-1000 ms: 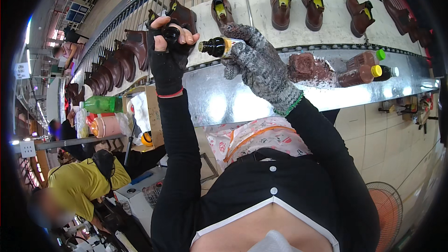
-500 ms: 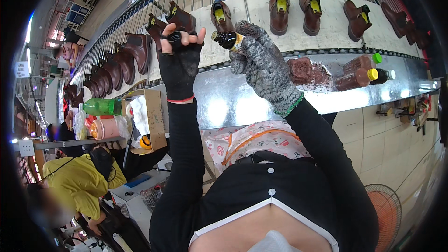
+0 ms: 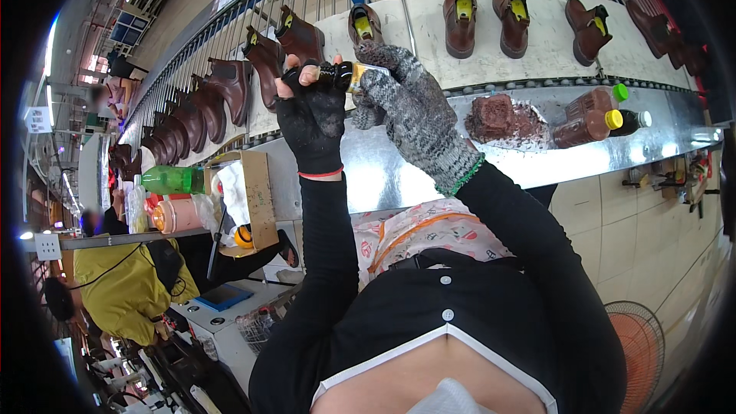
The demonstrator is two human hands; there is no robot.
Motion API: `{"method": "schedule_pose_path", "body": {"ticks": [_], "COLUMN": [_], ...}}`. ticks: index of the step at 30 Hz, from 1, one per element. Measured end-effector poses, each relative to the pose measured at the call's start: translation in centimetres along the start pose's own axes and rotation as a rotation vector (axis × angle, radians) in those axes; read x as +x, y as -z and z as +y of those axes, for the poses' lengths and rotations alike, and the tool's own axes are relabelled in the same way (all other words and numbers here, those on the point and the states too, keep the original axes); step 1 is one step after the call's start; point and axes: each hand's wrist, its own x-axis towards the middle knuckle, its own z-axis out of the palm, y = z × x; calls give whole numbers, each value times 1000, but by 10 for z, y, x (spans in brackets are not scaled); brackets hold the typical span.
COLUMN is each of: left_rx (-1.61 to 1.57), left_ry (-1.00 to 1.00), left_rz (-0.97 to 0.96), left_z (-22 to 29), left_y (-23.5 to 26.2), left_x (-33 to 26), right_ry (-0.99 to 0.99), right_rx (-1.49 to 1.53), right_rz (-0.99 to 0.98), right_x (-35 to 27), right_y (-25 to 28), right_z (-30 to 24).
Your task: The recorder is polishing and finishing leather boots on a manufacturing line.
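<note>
My right hand [image 3: 414, 100], in a grey knitted glove with a green cuff, is closed round a small dark bottle [image 3: 343, 75] with a yellowish label. The bottle lies nearly level, its neck pointing left. My left hand [image 3: 313, 111] wears a black glove that leaves the fingertips bare. Its fingers are curled round a small black rounded thing [image 3: 291, 78], too dark to name. Bottle neck and left fingers meet, and the fingers partly hide the mouth. Just beyond stand brown ankle boots [image 3: 300, 37] and a brown shoe [image 3: 364, 24].
More brown shoes [image 3: 460, 23] line the pale conveyor belt [image 3: 418, 27]. On the metal ledge [image 3: 383, 176] are a reddish-brown block [image 3: 494, 119] and several bottles [image 3: 586, 119]. A cardboard box [image 3: 261, 192] stands left, near a person in yellow [image 3: 126, 291]. A fan [image 3: 636, 353] is at lower right.
My two hands have come together, the left moving right and the bottle slightly left. The bottle's neck, apart from the left fingers before, is now against them. The person in yellow has shifted.
</note>
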Motion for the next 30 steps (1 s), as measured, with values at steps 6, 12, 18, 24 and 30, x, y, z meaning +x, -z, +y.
{"method": "schedule_pose_path", "body": {"ticks": [6,12,18,24,30], "left_rx": [37,1138,1408,1524,1515], "left_ry": [-20,-44,221,242,-133], "left_rz": [20,42,-43,-139,-247], "left_z": [5,25,33,26,16], "left_y": [-7,-37,-53,-53,-58], "left_x": [0,-2,8,14,12], "right_ry": [-67,-16,145,342,69], "right_rx": [94,141,-308,-493,-160], "right_rz": [43,43,46,77,163], "right_x": [-3,-4,-7,0,-3], "right_y": [6,18,24,28,25], "right_z": [8,11,14,18,11]}}
